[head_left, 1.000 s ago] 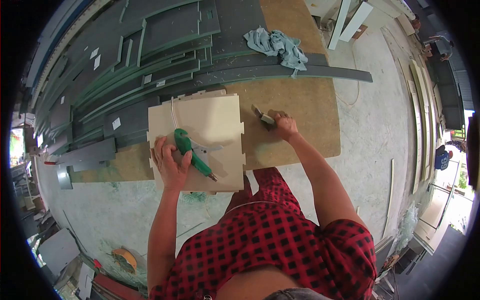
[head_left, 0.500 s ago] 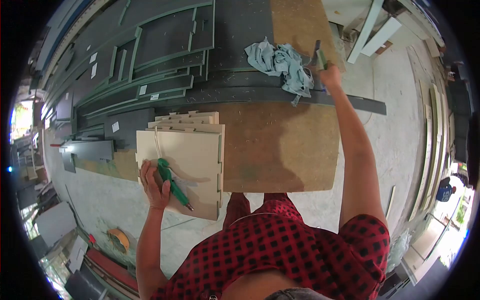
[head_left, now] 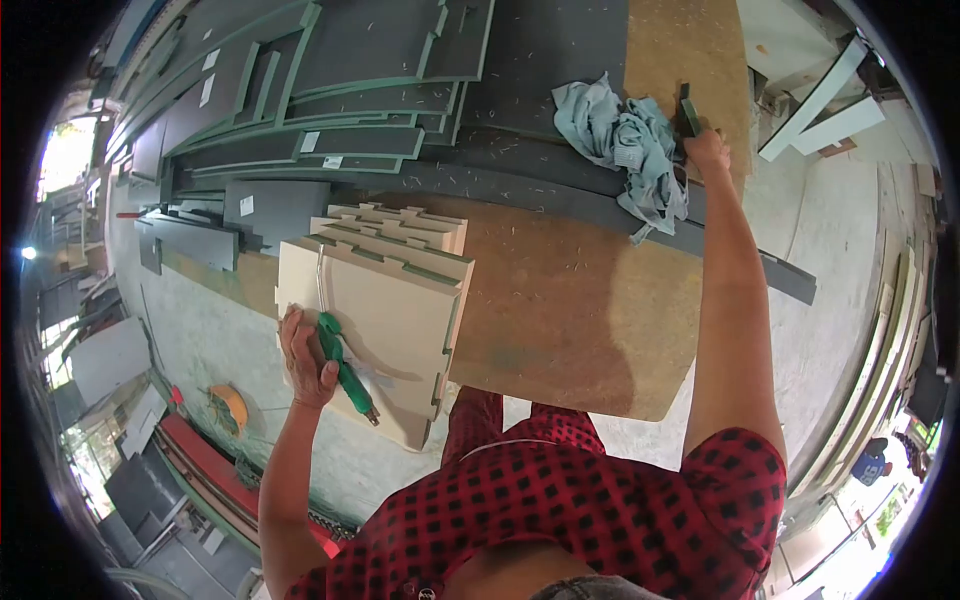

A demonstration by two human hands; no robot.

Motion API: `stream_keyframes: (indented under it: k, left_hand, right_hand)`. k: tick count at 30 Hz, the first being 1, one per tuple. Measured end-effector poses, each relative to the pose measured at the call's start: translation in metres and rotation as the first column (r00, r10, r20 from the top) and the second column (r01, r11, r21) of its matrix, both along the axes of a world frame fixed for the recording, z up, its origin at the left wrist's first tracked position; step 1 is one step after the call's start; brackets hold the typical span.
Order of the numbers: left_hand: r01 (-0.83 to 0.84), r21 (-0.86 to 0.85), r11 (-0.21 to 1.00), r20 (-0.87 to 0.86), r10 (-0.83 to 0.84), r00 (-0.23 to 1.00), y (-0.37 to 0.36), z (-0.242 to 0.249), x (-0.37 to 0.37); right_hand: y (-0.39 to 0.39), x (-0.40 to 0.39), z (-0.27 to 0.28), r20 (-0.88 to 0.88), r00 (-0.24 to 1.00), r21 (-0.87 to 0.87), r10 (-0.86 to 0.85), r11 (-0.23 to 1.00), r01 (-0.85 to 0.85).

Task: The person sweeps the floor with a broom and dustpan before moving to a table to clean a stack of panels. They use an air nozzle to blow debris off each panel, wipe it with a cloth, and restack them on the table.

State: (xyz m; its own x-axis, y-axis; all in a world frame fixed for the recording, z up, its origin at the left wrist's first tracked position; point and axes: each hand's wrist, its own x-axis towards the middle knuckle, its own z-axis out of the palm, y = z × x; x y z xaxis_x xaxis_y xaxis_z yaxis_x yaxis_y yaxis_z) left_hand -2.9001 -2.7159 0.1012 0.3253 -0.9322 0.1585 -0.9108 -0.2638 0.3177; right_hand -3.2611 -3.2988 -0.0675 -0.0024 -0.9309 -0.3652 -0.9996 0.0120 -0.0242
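Observation:
My left hand [head_left: 308,358] lies on the pale panel [head_left: 350,275] on top of a stack, fingers apart near its left edge. By its thumb rests a green handheld tool [head_left: 345,368] with a metal tip and a pale cord or hose at the far end. My right hand [head_left: 708,152] is stretched out to the far right of the workbench, fingers closed around a dark, narrow object [head_left: 687,108] whose kind I cannot tell. Just left of it, a crumpled grey-blue cloth [head_left: 645,155] lies on the dark boards.
Dark panels with green edges [head_left: 360,50] are stacked at the upper left. Brown board [head_left: 560,300] covers the workbench before me, strewn with shavings. White strips [head_left: 840,125] lean at upper right, and an orange curved object [head_left: 229,409] is on the floor at left.
The view has shifted, so the bench appears turned. My right hand remains by the cloth with its object and is less blurred. My left hand stays on the panel beside the green tool.

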Motion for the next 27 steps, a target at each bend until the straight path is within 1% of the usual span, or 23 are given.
stream_keyframes:
  k: [1,2,4,5,6,7,8,9,10,11,12,14,16,18,19,20,21,22,23,24,25,26,27]
  left_hand:
    - [-0.006,-0.007,1.000,-0.012,0.005,1.000,-0.001,0.001,-0.001]
    - [-0.012,-0.015,1.000,-0.024,0.011,1.000,-0.001,0.001,-0.001]
    - [-0.011,-0.024,1.000,-0.026,0.010,1.000,-0.002,-0.001,0.002]
    - [-0.002,-0.027,1.000,-0.027,0.002,1.000,0.001,-0.001,0.003]
    - [-0.031,-0.017,0.999,-0.020,0.030,0.999,0.003,-0.001,0.004]
    - [-0.028,-0.026,0.999,-0.017,0.027,0.999,0.004,-0.003,0.005]
    - [-0.025,-0.036,0.999,-0.014,0.024,1.000,0.005,-0.003,0.006]
    - [-0.031,-0.034,0.999,-0.016,0.031,0.999,0.006,-0.003,0.006]
    - [-0.032,-0.036,0.999,-0.020,0.031,0.999,0.007,-0.001,0.005]
    - [-0.047,-0.033,0.998,-0.018,0.046,0.999,0.008,0.002,0.004]
    - [-0.045,-0.010,0.999,-0.016,0.044,0.999,0.007,0.005,0.004]
    - [-0.030,0.001,1.000,-0.018,0.030,0.999,0.008,0.007,0.004]
    - [-0.032,0.006,0.999,-0.006,0.032,0.999,0.010,0.007,0.004]
    - [-0.016,-0.029,0.999,-0.016,0.016,1.000,0.012,0.007,0.003]
    - [-0.011,-0.042,0.999,-0.012,0.011,1.000,0.012,0.008,0.003]
    - [-0.006,-0.058,0.998,-0.009,0.006,1.000,0.014,0.008,0.003]
    - [0.013,-0.081,0.997,-0.018,-0.015,1.000,0.016,0.006,0.006]
    - [0.031,-0.130,0.991,-0.034,-0.036,0.999,0.019,0.003,0.009]
    - [0.045,-0.177,0.983,-0.052,-0.054,0.997,0.022,0.000,0.011]
    - [0.059,-0.193,0.979,-0.061,-0.072,0.996,0.026,-0.003,0.013]
    - [-0.011,-0.314,0.949,-0.237,-0.067,0.969,0.029,-0.008,0.014]
    - [-0.099,-0.412,0.906,-0.405,-0.085,0.910,0.033,-0.011,0.016]
    - [-0.085,-0.420,0.904,-0.411,-0.106,0.906,0.038,-0.013,0.020]
  right_hand:
    - [0.005,0.005,0.005,-0.009,1.000,-0.022,-0.024,0.999,0.024]
    - [0.006,0.007,0.005,-0.008,1.000,-0.024,-0.012,1.000,0.012]
    - [0.005,0.004,-0.002,-0.004,0.998,-0.023,-0.057,0.998,0.056]
    - [-0.007,-0.004,-0.006,0.079,0.996,0.045,-0.040,0.998,0.037]
    - [-0.020,-0.015,-0.014,0.162,0.987,0.117,-0.024,0.993,0.005]
    - [-0.024,-0.022,-0.026,0.172,0.985,-0.058,0.020,0.998,-0.010]
    - [-0.020,-0.020,-0.034,0.180,0.982,-0.232,0.063,0.972,-0.020]
    - [-0.006,-0.008,-0.022,0.186,0.979,-0.220,0.088,0.974,-0.046]
    - [0.009,0.002,0.007,0.253,0.955,-0.333,0.152,0.941,-0.062]
    - [0.030,0.012,0.030,0.310,0.926,-0.445,0.215,0.894,-0.059]
    - [0.050,0.023,0.041,0.311,0.924,-0.447,0.223,0.892,-0.064]
    - [0.098,0.044,0.067,0.473,0.744,-0.514,0.472,0.833,-0.202]
    - [0.184,0.072,0.115,0.548,0.605,-0.559,0.578,0.791,-0.249]
    - [0.268,0.093,0.161,0.667,0.452,-0.495,0.592,0.806,-0.324]
    - [0.311,0.101,0.189,0.627,0.445,-0.522,0.640,0.769,-0.369]
    - [0.347,0.107,0.192,0.577,0.424,-0.593,0.698,0.715,-0.371]
    - [0.381,0.113,0.196,0.592,0.368,-0.601,0.717,0.697,-0.392]
    - [0.417,0.121,0.199,0.656,0.309,-0.572,0.688,0.721,-0.390]
    - [0.451,0.130,0.201,0.662,0.319,-0.557,0.678,0.730,-0.397]
    - [0.484,0.139,0.203,0.644,0.286,-0.588,0.709,0.698,-0.408]
    - [0.511,0.148,0.205,0.627,0.252,-0.616,0.737,0.667,-0.418]
    - [0.532,0.157,0.208,0.617,0.270,-0.620,0.739,0.668,-0.412]
    - [0.551,0.166,0.211,0.585,0.341,-0.586,0.736,0.675,-0.449]
